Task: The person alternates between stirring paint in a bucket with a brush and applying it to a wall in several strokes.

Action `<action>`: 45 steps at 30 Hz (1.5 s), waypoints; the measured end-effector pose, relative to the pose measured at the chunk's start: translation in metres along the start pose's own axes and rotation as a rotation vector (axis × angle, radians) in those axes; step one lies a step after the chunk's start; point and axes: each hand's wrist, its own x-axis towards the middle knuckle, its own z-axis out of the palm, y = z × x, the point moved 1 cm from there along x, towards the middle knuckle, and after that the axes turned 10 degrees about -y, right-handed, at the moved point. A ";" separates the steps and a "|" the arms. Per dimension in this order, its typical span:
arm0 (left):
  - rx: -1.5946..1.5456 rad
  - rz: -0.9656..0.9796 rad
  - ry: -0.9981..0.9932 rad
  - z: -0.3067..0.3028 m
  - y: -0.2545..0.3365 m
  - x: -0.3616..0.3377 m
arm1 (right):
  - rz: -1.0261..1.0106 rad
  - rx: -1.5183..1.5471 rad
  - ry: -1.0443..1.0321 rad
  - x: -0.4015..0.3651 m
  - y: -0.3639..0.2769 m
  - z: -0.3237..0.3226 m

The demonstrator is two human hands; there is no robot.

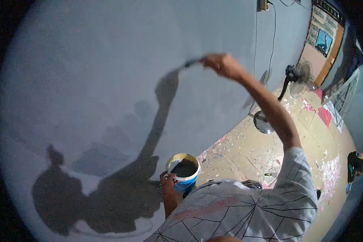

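My right hand point(222, 64) is raised high against the pale blue-grey wall point(109, 60). Its fingers are closed around a dark paintbrush point(192, 62), whose tip points left and touches or nearly touches the wall; motion blurs it. Lower down, my left hand point(168, 180) grips the rim and side of a blue and white paint bucket point(185, 183). Inside the bucket a dark shadow falls across the paint, so its level is hard to make out.
A standing fan point(296, 76) with a round base is to the right, near the wall. Paint flakes and red scraps litter the tan floor point(246, 157). Cables hang from a socket point(263, 5) on the wall. At far right a metal ladder point(343, 94) leans beside a doorway.
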 end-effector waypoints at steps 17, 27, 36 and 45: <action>0.114 0.343 0.145 -0.076 -0.136 0.038 | -0.029 -0.030 0.388 -0.025 -0.003 0.043; -0.094 0.142 0.134 -0.058 -0.064 0.031 | -0.055 -0.063 0.319 0.025 0.024 -0.054; -0.155 0.034 0.316 -0.021 -0.028 -0.007 | -0.271 -0.149 0.665 0.079 -0.002 -0.084; -0.118 -0.022 0.206 -0.004 -0.012 -0.031 | 0.244 0.320 0.231 -0.116 -0.016 0.125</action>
